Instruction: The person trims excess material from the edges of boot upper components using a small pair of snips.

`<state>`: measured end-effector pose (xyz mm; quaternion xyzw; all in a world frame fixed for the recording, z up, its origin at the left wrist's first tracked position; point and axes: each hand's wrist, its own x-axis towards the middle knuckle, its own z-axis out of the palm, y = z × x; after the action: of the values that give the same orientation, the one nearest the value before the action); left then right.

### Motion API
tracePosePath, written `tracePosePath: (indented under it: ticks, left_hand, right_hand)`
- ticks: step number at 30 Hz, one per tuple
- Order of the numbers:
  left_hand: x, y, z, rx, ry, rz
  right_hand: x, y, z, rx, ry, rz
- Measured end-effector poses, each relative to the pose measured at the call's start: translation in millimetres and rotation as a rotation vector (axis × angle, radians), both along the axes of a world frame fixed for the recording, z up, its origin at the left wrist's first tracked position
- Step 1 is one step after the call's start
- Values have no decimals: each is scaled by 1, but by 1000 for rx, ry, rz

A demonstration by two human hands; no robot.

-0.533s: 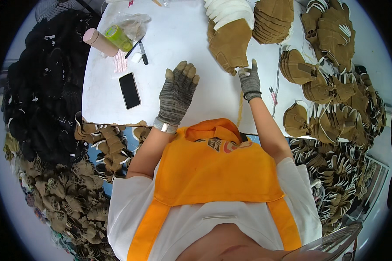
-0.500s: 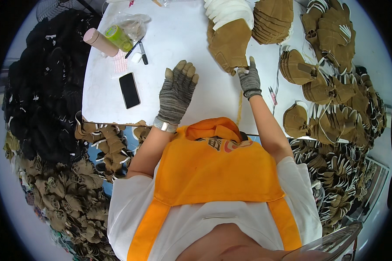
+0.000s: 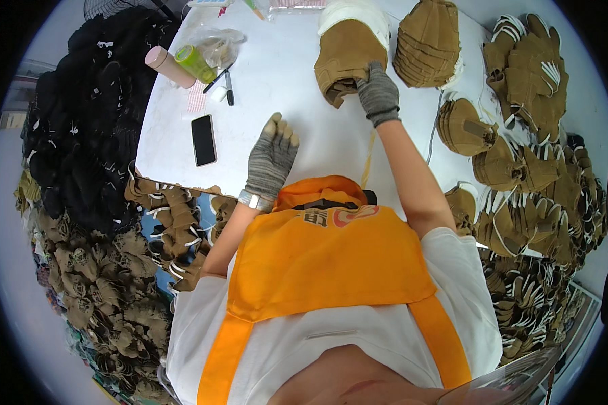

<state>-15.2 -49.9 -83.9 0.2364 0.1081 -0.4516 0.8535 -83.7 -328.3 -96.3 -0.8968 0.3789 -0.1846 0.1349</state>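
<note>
One gloved right hand point(image 3: 379, 98) is grasping the lower-right rim of a brown piece point(image 3: 346, 52) at upper centre, probably because the open end is facing the person. At mid-frame, the left hand point(image 3: 270, 162) is holding nothing, its fingers loosely curled over the white counter point(image 3: 324, 138), while the phone point(image 3: 203, 140) and pink bottle point(image 3: 169, 66) are occupying the upper left, presumably so that neither is obstructing the hands.

Brown fabric piece point(image 3: 350, 48); streaked grey gloves point(image 3: 380, 101); orange apron point(image 3: 331, 266).

Left hand point(image 3: 271, 160) gloved, fingers point(image 3: 285, 132) slightly bent. Right hand point(image 3: 380, 98) gloved, extended farther forward, fingers closed. Right forearm point(image 3: 413, 175) slants inward.
</note>
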Motion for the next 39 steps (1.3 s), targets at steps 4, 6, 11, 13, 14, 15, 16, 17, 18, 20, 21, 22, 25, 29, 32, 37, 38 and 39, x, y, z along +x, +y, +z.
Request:
tracePosePath:
  ticks: [4, 6, 11, 13, 14, 15, 16, 17, 18, 20, 21, 22, 25, 29, 32, 37, 38, 39]
  left_hand:
    - [-14, -12, -10, 297, -52, -113]
    - [-16, -15, -29, 194, 19, -241]
    - [-19, -25, -40, 288, -205, -361]
    - [-26, -37, -16, 390, -321, -330]
    - [-23, -37, -8, 267, -411, -321]
    - [-17, -40, 0, 139, -499, -320]
    - [-12, -40, 9, 11, -584, -316]
    - [-10, -40, 32, -108, -684, -384]
    - [-9, -39, 39, -66, -646, -361]
    - [-7, -37, 62, -122, -544, -423]
    - [-8, -36, 71, -138, -519, -432]
    - [-10, -35, 79, -154, -493, -441]
    - [-13, -33, 96, -198, -385, -354]
    - [-16, -24, 105, -235, -251, -238]
    - [-16, -19, 103, -301, -191, -232]
    - [-12, -12, 96, -446, -90, -255]
    - [-11, -11, 99, -458, -106, -233]
    - [-10, -10, 101, -469, -121, -211]
  right_hand:
    - [-21, 5, 15, 246, -272, 24]
    - [-36, 11, 34, 366, -297, 74]
    - [-75, 41, 65, 358, -442, 167]
    - [-86, 49, 73, 684, -658, 146]
    - [-89, 54, 84, 760, -693, 190]
    - [-93, 59, 97, 831, -728, 227]
    - [-95, 62, 103, 903, -763, 267]
    - [-97, 61, 103, 906, -737, 313]
    - [-96, 62, 106, 926, -663, 284]
    - [-89, 65, 116, 963, -512, 228]
    - [-84, 68, 114, 1093, -645, 201]
    - [-81, 64, 101, 1012, -670, 244]
    - [-71, 64, 105, 1013, -793, 299]
    - [-76, 83, 138, 1083, -1044, 396]
    - [-85, 99, 154, 722, -740, 514]
    - [-81, 109, 151, 729, -612, 471]
    - [-81, 113, 150, 753, -679, 511]
    - [-81, 116, 146, 777, -746, 552]
